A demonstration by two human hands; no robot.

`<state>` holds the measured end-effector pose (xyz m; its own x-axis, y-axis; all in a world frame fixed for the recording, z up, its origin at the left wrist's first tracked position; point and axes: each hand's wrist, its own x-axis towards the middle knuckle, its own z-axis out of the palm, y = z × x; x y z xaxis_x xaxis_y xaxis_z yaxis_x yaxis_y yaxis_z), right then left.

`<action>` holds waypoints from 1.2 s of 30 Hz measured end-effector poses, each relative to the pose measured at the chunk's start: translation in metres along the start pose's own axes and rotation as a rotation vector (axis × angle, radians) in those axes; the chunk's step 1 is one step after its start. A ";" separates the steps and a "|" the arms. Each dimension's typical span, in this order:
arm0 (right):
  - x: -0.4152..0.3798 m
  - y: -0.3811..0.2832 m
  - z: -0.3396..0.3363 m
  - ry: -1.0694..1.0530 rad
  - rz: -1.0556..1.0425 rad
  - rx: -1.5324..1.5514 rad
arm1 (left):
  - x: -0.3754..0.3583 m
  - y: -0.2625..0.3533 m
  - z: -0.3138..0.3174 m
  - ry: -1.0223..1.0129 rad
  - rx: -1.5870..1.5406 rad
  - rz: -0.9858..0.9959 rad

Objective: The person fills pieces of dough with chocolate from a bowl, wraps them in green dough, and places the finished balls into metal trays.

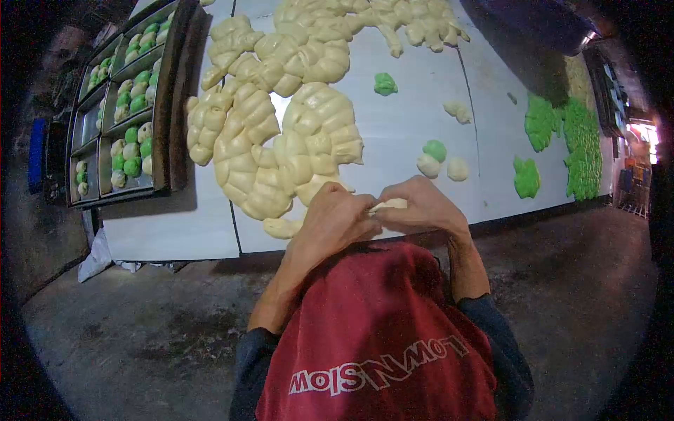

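At the table's near edge, my left hand (335,216) and my right hand (419,205) meet, fingers pinched together. Between them is a small piece of pale dough (393,204), mostly covered by the fingers. A large mass of pale dough (249,165), scored into lumps, spreads just beyond my left hand. One loose pale strip (282,227) lies beside my left wrist. Past my right hand sit a pale dough ball (458,169) and a green ball (435,149) touching another pale one (428,166).
A divided metal tray (163,105) holding green and pale dough balls stands at the left. Green dough pieces (540,123) and a textured green sheet (581,151) lie on the white table (414,91) at the right. A small green lump (385,84) sits mid-table.
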<state>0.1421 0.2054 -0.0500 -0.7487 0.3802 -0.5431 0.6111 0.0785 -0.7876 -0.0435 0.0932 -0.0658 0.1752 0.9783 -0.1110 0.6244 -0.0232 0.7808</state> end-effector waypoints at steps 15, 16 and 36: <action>-0.048 0.031 -0.119 -0.122 -1.065 0.747 | -0.003 -0.002 -0.020 -0.165 -0.003 0.007; -0.048 0.019 -0.112 0.055 -0.944 0.780 | 0.001 0.001 -0.023 -0.174 -0.011 -0.014; 0.007 -0.006 0.026 0.443 -0.141 -0.253 | -0.102 -0.040 -0.034 0.524 -0.013 -0.353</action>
<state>0.1268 0.1831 -0.0566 -0.6815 0.6983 -0.2189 0.5961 0.3561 -0.7196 -0.1117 0.0017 -0.0648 -0.4379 0.8976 -0.0499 0.5662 0.3185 0.7602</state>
